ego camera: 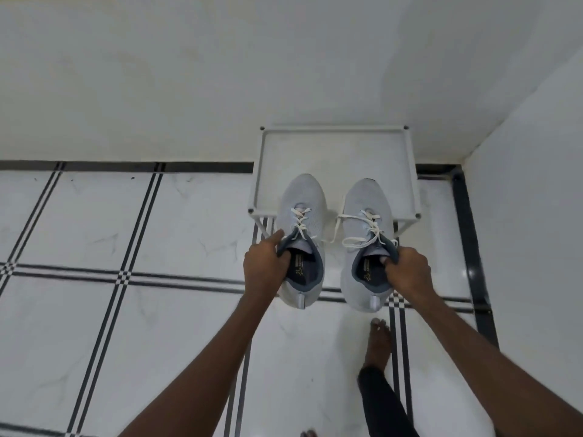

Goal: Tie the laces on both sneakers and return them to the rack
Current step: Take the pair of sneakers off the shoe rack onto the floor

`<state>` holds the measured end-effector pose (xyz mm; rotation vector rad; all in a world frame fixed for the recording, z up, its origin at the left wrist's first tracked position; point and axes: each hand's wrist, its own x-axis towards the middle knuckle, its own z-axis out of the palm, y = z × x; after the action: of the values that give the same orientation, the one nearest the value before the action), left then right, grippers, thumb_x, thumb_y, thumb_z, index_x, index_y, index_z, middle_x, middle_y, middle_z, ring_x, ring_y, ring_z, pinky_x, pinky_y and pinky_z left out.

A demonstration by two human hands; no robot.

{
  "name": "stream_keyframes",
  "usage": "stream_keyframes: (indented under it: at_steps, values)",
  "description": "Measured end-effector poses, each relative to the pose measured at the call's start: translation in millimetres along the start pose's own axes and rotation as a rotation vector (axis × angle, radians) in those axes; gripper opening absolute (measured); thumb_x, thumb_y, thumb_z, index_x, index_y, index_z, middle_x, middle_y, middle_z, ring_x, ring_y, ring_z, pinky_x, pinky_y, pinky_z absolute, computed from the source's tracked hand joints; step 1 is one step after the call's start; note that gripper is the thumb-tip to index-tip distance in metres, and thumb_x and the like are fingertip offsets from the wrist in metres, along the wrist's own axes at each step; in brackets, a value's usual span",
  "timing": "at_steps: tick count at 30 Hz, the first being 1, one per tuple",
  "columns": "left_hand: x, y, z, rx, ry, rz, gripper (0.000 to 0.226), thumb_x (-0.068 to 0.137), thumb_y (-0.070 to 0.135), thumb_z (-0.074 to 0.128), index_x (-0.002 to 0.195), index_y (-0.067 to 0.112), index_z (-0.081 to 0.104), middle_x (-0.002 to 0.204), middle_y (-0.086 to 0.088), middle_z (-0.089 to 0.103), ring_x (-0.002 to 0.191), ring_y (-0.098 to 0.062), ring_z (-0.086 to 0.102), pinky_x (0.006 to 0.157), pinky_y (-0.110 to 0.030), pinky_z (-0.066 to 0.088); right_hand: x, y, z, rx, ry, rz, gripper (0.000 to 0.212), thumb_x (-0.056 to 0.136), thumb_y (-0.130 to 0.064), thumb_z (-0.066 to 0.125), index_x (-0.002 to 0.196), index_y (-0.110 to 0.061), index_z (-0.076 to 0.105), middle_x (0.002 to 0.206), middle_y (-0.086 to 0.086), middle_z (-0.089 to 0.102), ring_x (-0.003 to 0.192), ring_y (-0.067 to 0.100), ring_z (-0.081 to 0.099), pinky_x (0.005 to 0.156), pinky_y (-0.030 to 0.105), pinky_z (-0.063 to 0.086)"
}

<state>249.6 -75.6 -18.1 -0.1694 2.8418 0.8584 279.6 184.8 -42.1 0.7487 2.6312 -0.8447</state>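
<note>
Left hand (264,270) clamped on the collar of the left sneaker (301,238), fingers tucked inside the opening and thumb outside; right hand (407,272) gripping the collar of the right sneaker (367,244) the same way. Both pale grey sneakers held side by side, toes over the front edge of the white rack (331,134), heels out over the tiled floor (126,241). White laces (362,230) loose on the right sneaker, one end trailing toward the left sneaker; bare foot (378,342) below
</note>
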Motion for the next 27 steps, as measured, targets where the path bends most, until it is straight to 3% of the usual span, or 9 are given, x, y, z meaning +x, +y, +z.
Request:
stream_keyframes:
  at_steps: [4, 9, 18, 21, 27]
  values:
    - [-46, -48, 39, -0.025, -0.017, -0.021, 0.029, 0.079, 0.014, 0.057, 0.106, 0.017, 0.068, 0.079, -0.01, 0.071, 0.075, -0.032, 0.065, 0.065, -0.036, 0.051, -45, 40, 55, -0.016, -0.029, 0.035, 0.022, 0.088, -0.019, 0.061, 0.094, 0.002, 0.066, 0.093, 0.024, 0.07, 0.09, 0.043, 0.064, 0.073, 0.039, 0.047]
    - [-77, -105, 113, -0.048, -0.084, -0.081, 0.024, 0.081, 0.014, 0.056, 0.101, 0.018, 0.069, 0.071, -0.001, 0.062, 0.064, -0.02, 0.054, 0.055, -0.024, 0.034, -54, 97, 137, -0.035, -0.114, 0.08, 0.026, 0.09, -0.022, 0.06, 0.093, 0.003, 0.066, 0.094, 0.023, 0.07, 0.092, 0.041, 0.065, 0.068, 0.032, 0.039]
    - [-81, -235, 307, -0.002, -0.1, -0.097, 0.024, 0.088, 0.015, 0.055, 0.106, 0.018, 0.07, 0.079, -0.001, 0.071, 0.068, -0.021, 0.066, 0.058, -0.028, 0.051, 7, 222, 320, -0.124, -0.114, 0.083, 0.03, 0.092, -0.021, 0.056, 0.099, 0.007, 0.063, 0.102, 0.03, 0.068, 0.098, 0.047, 0.063, 0.078, 0.043, 0.047]
    - [-77, -267, 355, 0.047, -0.073, -0.074, 0.033, 0.09, 0.019, 0.054, 0.121, 0.02, 0.067, 0.09, -0.005, 0.076, 0.076, -0.024, 0.07, 0.068, -0.032, 0.058, 28, 249, 357, -0.18, -0.063, 0.045, 0.03, 0.094, -0.02, 0.055, 0.1, 0.008, 0.061, 0.104, 0.031, 0.066, 0.099, 0.048, 0.061, 0.081, 0.046, 0.047]
    - [-75, -306, 415, 0.01, -0.025, -0.066, 0.038, 0.093, 0.019, 0.056, 0.131, 0.018, 0.059, 0.097, -0.005, 0.076, 0.083, -0.023, 0.072, 0.077, -0.034, 0.059, 52, 281, 405, -0.167, -0.006, -0.061, 0.022, 0.096, -0.015, 0.052, 0.105, 0.004, 0.058, 0.102, 0.029, 0.065, 0.095, 0.047, 0.062, 0.079, 0.046, 0.047]
